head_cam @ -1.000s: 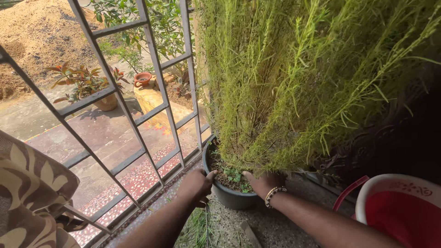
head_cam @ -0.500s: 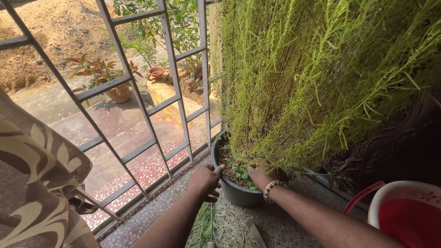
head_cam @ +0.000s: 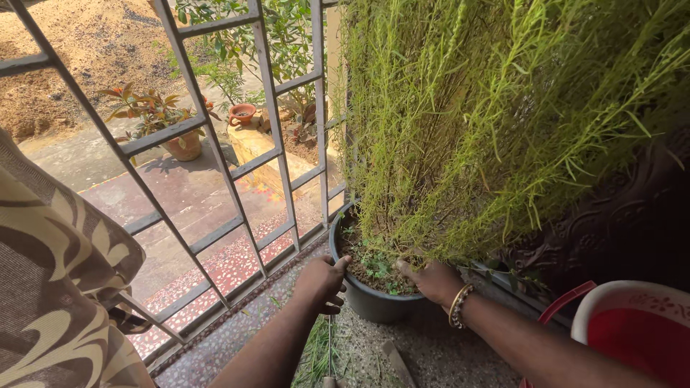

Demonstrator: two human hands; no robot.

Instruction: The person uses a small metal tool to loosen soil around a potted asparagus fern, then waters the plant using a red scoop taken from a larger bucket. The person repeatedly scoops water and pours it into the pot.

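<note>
A person's left hand (head_cam: 321, 282) gripped the rim of a dark pot (head_cam: 374, 302) standing at the floor's edge beside the window grille (head_cam: 215, 154). The right hand (head_cam: 435, 280), fingers loosely curled, had slid rightward along the soil under the bushy plant (head_cam: 489, 122).

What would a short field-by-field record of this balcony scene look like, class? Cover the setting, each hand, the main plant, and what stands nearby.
Setting: speckled floor beside a grey metal grille
Left hand: on the outer rim of the dark pot, thumb on the edge
Right hand: on the pot's near rim at the soil, fingers under the foliage; bracelet on the wrist
Plant: tall, dense bush with thin green needle-like leaves; small weeds at its base
Nearby: red and white bucket at right; patterned cloth at left
Outside: clay pots with plants
</note>
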